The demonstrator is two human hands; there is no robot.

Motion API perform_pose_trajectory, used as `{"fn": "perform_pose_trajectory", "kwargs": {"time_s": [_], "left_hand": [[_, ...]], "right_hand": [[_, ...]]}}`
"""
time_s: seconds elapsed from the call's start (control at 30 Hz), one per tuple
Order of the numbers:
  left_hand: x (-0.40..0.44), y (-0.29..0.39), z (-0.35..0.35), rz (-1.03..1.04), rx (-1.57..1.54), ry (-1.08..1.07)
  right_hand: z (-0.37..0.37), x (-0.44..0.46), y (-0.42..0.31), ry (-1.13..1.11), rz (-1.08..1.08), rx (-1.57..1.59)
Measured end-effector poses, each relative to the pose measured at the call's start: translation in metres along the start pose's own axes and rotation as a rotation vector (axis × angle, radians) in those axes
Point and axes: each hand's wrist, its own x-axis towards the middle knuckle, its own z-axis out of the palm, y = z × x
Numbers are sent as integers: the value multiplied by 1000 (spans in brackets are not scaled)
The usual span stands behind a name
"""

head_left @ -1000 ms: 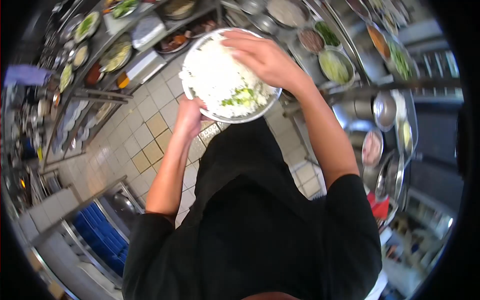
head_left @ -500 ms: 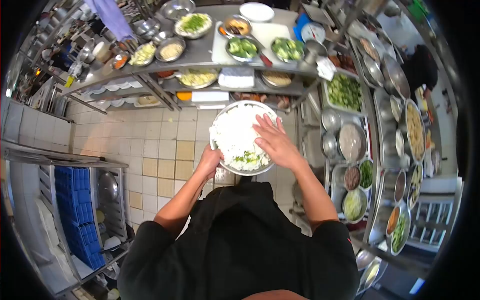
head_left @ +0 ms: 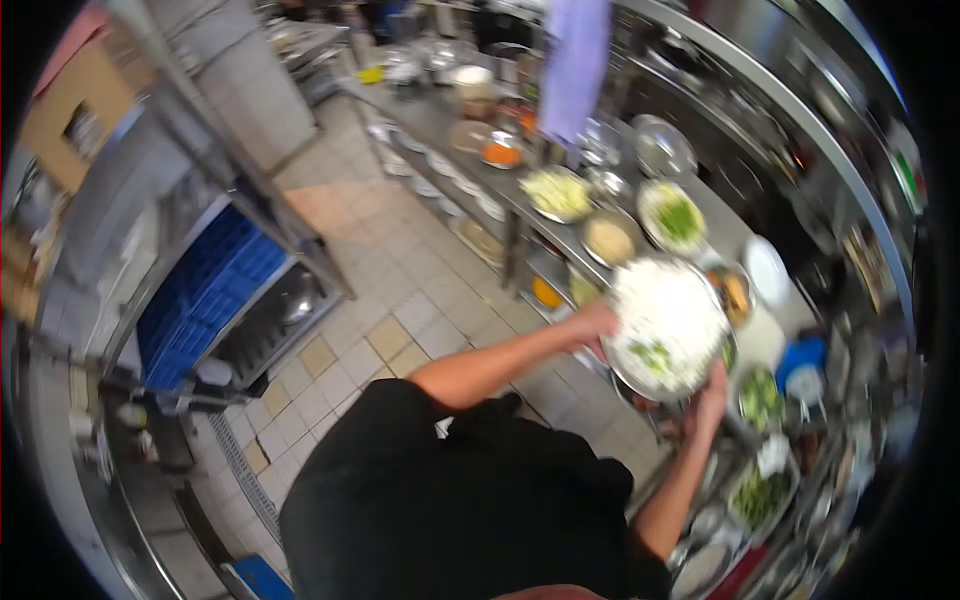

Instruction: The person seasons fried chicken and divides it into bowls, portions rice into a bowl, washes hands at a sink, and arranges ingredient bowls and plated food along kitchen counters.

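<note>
A round metal bowl point(head_left: 648, 393) is held up in front of me, heaped with white, crumbly food that looks like rice point(head_left: 668, 312). A patch of chopped greens point(head_left: 650, 355) lies on top, toward the side near me. My left hand point(head_left: 597, 323) is closed on the bowl's left rim. On the right side, my right hand point(head_left: 706, 402) grips the rim too, with its fingertips partly out of sight beneath the bowl. The bowl hangs over the near edge of the steel counter and hides part of it. Motion blurs the view somewhat.
Along the steel counter stand a bowl of pale cut vegetables point(head_left: 557, 194), an orange-filled bowl point(head_left: 501, 151), a plate with greens point(head_left: 674, 215) and a blue scale point(head_left: 802, 362). A purple cloth point(head_left: 574, 75) hangs above. Blue crates point(head_left: 215, 290) fill a rack at left.
My view has swung left, and the bowl now appears farther right, over the counter edge. My right hand has left the top of the white food and taken the bowl's right rim.
</note>
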Motion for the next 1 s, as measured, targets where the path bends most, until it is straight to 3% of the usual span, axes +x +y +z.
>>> {"fn": "perform_pose_trajectory", "kwargs": {"time_s": [0.07,0.13,0.23,0.27,0.3,0.4,0.43,0.47,0.67,0.87,1.0], "left_hand": [[24,48,7,-106,93,58],[66,45,-13,-96,-18,44],[110,60,-39,-141,163,66],[115,66,-42,34,84,39],[126,66,-54,40,135,17],[180,89,-65,-86,161,26],[200,100,-63,-152,147,42],[208,118,-54,-63,232,84],[302,174,-70,-26,321,215],[346,141,-90,-22,434,321],[356,125,-95,38,591,490]], "right_hand": [[5,41,-6,59,-74,-111],[15,69,-17,61,-46,-125],[50,112,-19,-41,-53,-42],[54,123,-23,-60,-58,-3],[67,136,-28,-50,-44,-13],[6,233,-2,-7,-224,-311],[11,259,2,161,-242,-323],[39,261,-23,207,-52,-277],[69,358,-34,186,-75,-237],[40,408,20,296,-71,-377],[25,425,50,298,-347,-678]]}}
